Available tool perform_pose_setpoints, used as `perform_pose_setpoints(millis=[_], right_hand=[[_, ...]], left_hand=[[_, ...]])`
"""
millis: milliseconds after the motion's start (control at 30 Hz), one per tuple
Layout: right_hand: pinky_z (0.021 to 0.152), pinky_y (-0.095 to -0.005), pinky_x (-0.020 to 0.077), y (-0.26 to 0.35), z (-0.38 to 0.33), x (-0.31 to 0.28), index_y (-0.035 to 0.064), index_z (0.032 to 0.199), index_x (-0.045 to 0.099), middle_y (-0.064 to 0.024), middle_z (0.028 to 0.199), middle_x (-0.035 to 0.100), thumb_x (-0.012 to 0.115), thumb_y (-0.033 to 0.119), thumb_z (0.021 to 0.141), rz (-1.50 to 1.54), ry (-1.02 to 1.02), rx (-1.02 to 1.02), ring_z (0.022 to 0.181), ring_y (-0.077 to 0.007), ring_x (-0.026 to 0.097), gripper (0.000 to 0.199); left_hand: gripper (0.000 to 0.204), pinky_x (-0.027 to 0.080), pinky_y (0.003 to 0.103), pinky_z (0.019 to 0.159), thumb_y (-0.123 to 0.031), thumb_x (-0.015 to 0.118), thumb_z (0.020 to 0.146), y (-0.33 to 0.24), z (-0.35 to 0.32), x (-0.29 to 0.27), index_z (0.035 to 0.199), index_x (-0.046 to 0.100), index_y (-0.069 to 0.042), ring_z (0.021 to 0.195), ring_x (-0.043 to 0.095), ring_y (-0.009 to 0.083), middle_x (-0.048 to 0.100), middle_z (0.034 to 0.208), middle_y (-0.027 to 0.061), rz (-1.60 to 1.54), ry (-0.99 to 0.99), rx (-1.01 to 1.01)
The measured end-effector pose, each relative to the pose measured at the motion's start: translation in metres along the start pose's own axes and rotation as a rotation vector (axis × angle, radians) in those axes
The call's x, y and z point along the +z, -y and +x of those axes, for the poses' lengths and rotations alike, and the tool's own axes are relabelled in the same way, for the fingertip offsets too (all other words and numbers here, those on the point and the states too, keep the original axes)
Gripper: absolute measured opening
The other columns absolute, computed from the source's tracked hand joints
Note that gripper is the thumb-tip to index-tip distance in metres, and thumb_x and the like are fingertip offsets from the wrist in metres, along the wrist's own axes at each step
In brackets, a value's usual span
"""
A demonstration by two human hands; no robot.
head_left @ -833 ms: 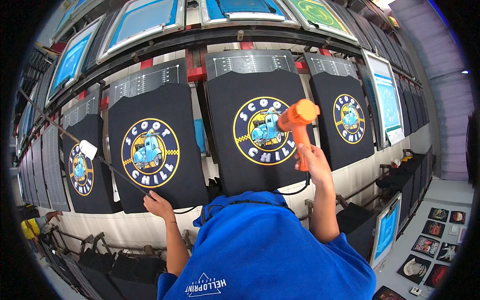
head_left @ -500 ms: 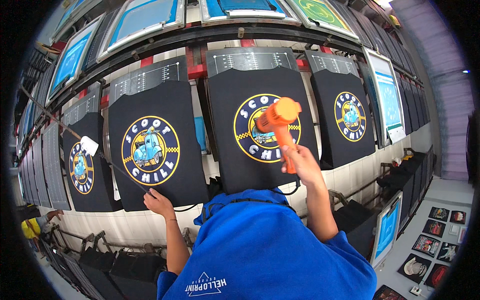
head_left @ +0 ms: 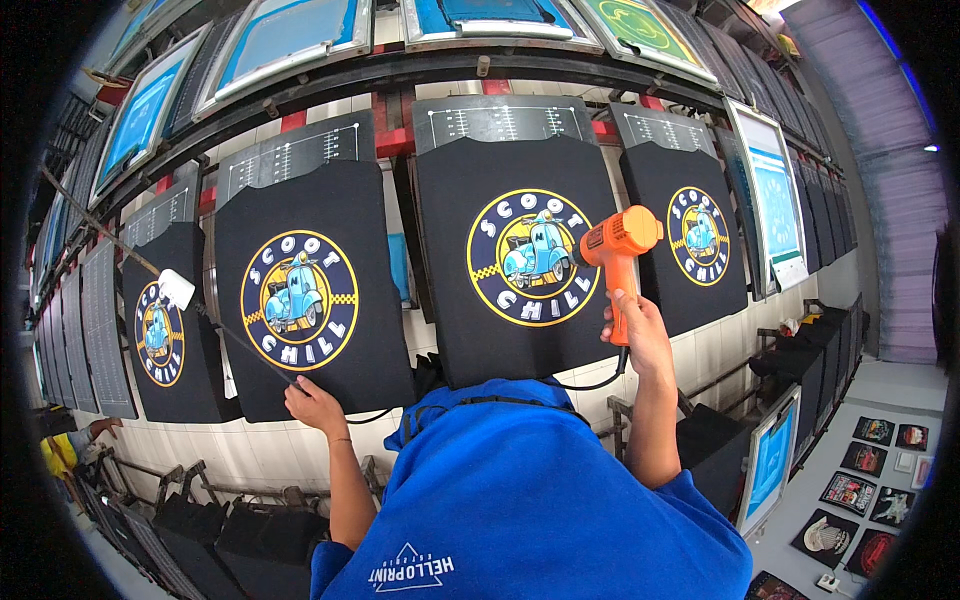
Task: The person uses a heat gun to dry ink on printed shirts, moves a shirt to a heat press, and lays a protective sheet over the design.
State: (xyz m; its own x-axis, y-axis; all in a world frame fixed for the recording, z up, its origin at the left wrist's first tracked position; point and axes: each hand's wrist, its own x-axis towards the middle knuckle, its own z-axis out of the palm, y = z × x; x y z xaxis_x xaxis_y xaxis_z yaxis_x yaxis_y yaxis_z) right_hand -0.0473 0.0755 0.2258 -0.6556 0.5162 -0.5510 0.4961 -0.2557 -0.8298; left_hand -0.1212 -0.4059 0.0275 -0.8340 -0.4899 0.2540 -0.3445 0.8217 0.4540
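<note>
My right hand (head_left: 640,335) is wrapped round the handle of an orange heat gun (head_left: 624,242). Its dark nozzle points left, close to the right edge of the round scooter print (head_left: 525,258) on a black shirt (head_left: 445,345). From the handle's bottom a black cord loops back towards my body. My left hand (head_left: 315,408) is closed on a black cord (head_left: 255,348) over the lower part of another black shirt (head_left: 375,300) with the same print. That cord runs up left to a white block (head_left: 176,289), which looks like a socket.
More printed black shirts lie on boards (head_left: 697,238) to the right and at the left (head_left: 205,340). Framed blue screens (head_left: 282,50) line the rack (head_left: 420,75) beyond. A screen frame (head_left: 770,465) leans at lower right. Another person's arm (head_left: 100,428) shows at far left.
My right hand has moved the heat gun right, off the middle of the print, so the scooter now shows. My left hand stays on the cord, nearly still.
</note>
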Motion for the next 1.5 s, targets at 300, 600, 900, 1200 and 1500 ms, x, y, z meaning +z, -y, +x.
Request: perform_pose_setpoints(millis=[300,600,900,1200,1500], right_hand=[[0.052,-0.0235,0.049,-0.003,-0.008,0.054,-0.001,0.099,0.057,-0.0042,0.076,0.058,0.058,0.033,0.095,-0.049,0.351,0.032,0.055,-0.0102,0.058,0.035],[0.051,-0.0237,0.048,-0.007,-0.009,0.01,-0.0004,0.102,0.057,-0.0051,0.077,0.058,0.058,0.031,0.095,-0.018,0.111,0.004,0.055,-0.0118,0.058,0.032],[0.05,-0.0238,0.0479,-0.008,-0.013,0.012,0.0,0.102,0.057,-0.0048,0.077,0.058,0.059,0.031,0.094,0.007,0.094,0.003,0.055,-0.0116,0.057,0.032],[0.051,-0.023,0.0474,-0.007,-0.021,0.04,-0.0026,0.106,0.057,-0.0056,0.078,0.059,0.058,0.03,0.095,-0.048,0.292,0.06,0.054,-0.0114,0.058,0.034],[0.051,-0.0238,0.0482,-0.007,-0.028,0.037,-0.0023,0.105,0.057,-0.0048,0.077,0.059,0.059,0.029,0.094,-0.063,0.315,0.049,0.055,-0.011,0.058,0.033]], left_hand=[[0.038,0.038,0.048,0.075,-0.027,0.044,0.098,-0.002,0.002,-0.001,0.08,0.053,0.005,0.082,0.051,0.0394,0.055,0.082,0.0199,-0.002,0.004,0.015],[0.038,0.038,0.048,0.076,-0.026,0.044,0.098,-0.002,-0.001,-0.002,0.08,0.054,0.006,0.083,0.05,0.0393,0.055,0.084,0.0197,0.004,0.017,-0.013],[0.037,0.039,0.048,0.076,-0.026,0.045,0.098,0.001,0.001,-0.001,0.082,0.056,0.006,0.084,0.051,0.0395,0.056,0.085,0.02,0.005,0.015,0.006],[0.037,0.039,0.049,0.076,-0.026,0.046,0.098,0.005,0.001,0.002,0.081,0.055,0.006,0.082,0.051,0.0402,0.056,0.083,0.0209,-0.003,-0.017,0.015],[0.038,0.04,0.048,0.075,-0.027,0.045,0.098,-0.003,0.0,-0.003,0.08,0.054,0.006,0.081,0.051,0.0398,0.055,0.082,0.0209,-0.008,-0.027,0.027]])
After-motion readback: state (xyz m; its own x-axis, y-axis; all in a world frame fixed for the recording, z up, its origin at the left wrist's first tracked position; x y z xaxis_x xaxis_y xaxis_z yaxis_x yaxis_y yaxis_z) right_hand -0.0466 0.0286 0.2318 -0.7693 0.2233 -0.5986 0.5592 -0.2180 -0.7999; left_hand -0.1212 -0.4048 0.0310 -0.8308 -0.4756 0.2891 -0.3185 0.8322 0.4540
